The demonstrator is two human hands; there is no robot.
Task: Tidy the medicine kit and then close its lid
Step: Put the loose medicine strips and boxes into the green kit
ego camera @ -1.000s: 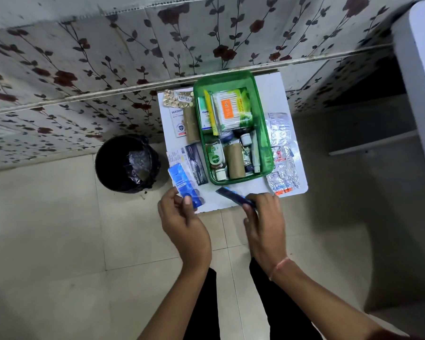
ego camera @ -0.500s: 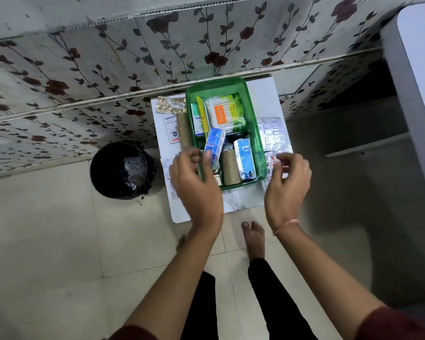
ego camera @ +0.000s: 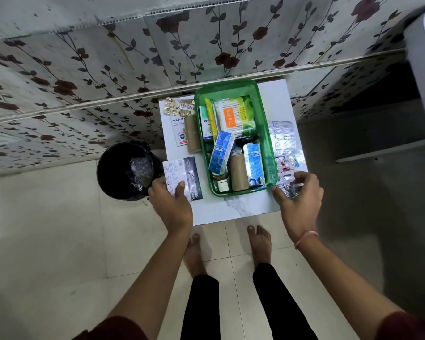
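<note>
The green medicine kit is sitting open on a small white worktop that is standing against a floral-patterned wall, and no lid is showing on it. Inside the kit, a pack of cotton swabs with an orange label is lying at the far end beside a thin yellow item and a small white and green box; nearer the person, a blue box is leaning tilted over the contents, a brown roll is lying lengthwise beside it, and a second blue and white box is resting along the right wall, with a small white-capped bottle in the near corner. The left hand is gripping a leaflet or flat carton (printed white on one part, dark on the other) at the worktop's left edge, thumb on top and fingers underneath. The right hand is curling, fingers spread, over a heap of silver blister strips lying just right of the kit; its fingertips are touching the nearest strips, though whether they are actually pinching one cannot be told. To the kit's left, a gold blister strip, a white sachet and another brown roll are lying on the worktop. A black bin is standing on the tiled floor just left of the worktop, and the person's bare feet are showing below it.
</note>
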